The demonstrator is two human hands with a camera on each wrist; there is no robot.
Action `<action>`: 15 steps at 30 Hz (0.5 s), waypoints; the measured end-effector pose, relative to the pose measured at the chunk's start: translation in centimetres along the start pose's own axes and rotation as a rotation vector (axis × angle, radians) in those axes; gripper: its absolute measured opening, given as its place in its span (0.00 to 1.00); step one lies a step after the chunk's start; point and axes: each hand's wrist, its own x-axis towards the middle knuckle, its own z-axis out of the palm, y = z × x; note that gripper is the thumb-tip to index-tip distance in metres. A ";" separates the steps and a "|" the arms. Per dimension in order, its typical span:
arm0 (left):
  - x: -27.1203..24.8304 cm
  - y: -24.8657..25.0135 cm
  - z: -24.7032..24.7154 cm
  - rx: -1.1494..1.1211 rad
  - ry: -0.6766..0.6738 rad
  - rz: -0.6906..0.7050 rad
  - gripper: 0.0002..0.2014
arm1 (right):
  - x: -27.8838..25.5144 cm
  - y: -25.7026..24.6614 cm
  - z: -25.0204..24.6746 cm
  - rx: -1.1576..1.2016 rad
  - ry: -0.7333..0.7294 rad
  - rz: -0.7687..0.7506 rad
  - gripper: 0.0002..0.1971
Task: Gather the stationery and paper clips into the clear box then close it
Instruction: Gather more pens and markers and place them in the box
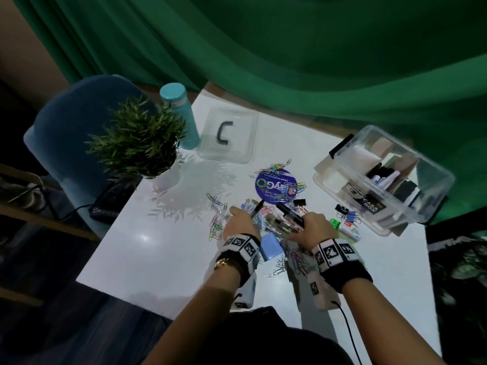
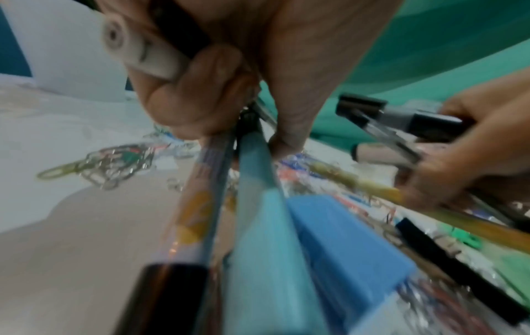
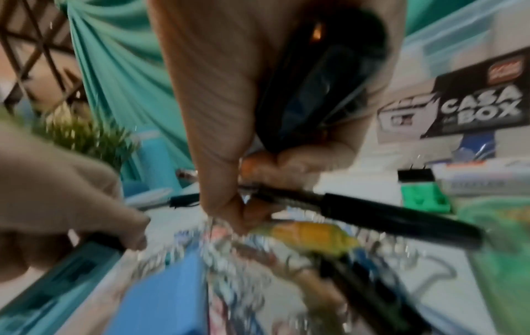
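Pens, markers and coloured paper clips point(image 1: 217, 222) lie strewn over the white table point(image 1: 158, 246). My left hand point(image 1: 238, 219) grips a bundle of pens point(image 2: 246, 181) and a white marker point(image 2: 137, 49), with a black pen point(image 1: 257, 208) sticking up from it. My right hand point(image 1: 312, 225) grips a black marker point(image 1: 290, 214) and other pens point(image 3: 373, 215). A blue block point(image 1: 271, 246) lies between my wrists. The clear box point(image 1: 390, 177) stands open at the right, tilted, with items inside. Its clear lid point(image 1: 228, 135) lies at the back of the table.
A potted plant point(image 1: 142, 143) and a teal bottle point(image 1: 181, 114) stand at the back left. A round purple sticker point(image 1: 275, 184) lies under clips. Binder clips point(image 1: 347, 213) and a green item point(image 1: 334, 223) lie near the box. Green cloth point(image 1: 316, 61) hangs behind.
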 end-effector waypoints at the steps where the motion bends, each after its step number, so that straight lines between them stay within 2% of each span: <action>1: 0.3 0.0 -0.3 -0.013 0.015 0.010 0.29 | -0.1 0.8 -0.7 0.017 -0.053 0.009 0.19; 3: 1.1 0.3 -1.3 -0.073 -0.004 0.000 0.30 | -0.5 2.8 -2.1 0.106 -0.147 0.021 0.17; 7: 3.4 2.0 -3.4 -0.246 -0.067 -0.010 0.27 | -1.4 6.6 -4.4 0.617 -0.278 0.076 0.13; 10: 4.5 4.8 -4.2 -0.393 -0.061 0.021 0.27 | -2.0 8.7 -5.8 0.880 -0.328 0.152 0.12; 12: 4.7 7.1 -4.5 -0.534 -0.090 0.043 0.23 | -2.4 9.4 -6.9 1.095 -0.338 0.187 0.10; 15: 4.0 11.2 -4.9 -0.689 -0.144 0.138 0.10 | -2.8 10.7 -9.4 1.422 -0.229 0.193 0.09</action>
